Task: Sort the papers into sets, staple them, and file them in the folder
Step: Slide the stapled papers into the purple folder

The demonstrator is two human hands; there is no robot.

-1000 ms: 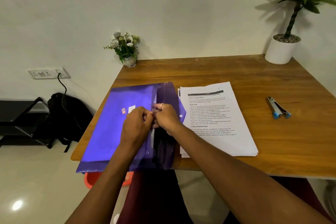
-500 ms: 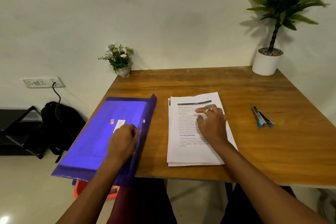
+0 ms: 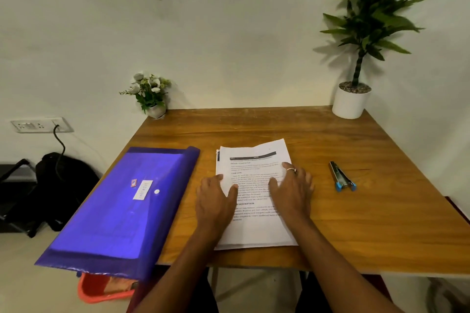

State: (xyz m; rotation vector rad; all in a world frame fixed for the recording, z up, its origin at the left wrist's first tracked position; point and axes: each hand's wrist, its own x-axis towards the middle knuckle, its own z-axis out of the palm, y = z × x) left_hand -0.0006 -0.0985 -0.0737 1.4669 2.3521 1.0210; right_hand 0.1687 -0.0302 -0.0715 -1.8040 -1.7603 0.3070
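Observation:
A stack of printed white papers [image 3: 254, 231] lies in the middle of the wooden table [image 3: 356, 223]. My left hand [image 3: 216, 201] rests flat on the stack's left edge, thumb on the sheet. My right hand [image 3: 292, 190], with a ring on one finger, rests flat on the stack's right half. A purple snap-button folder [image 3: 122, 211] lies closed to the left, its near corner hanging over the table's left edge. A blue and grey stapler [image 3: 340, 176] lies to the right of the papers, beyond my right hand.
A small flower pot [image 3: 152, 94] stands at the table's back left corner and a tall plant in a white pot [image 3: 351, 101] at the back right. A black bag [image 3: 58, 185] and an orange basket [image 3: 101, 290] sit on the floor at left.
Both hands have left the folder, which now lies closed. My right hand went to the papers first, then my left hand joined it on the stack.

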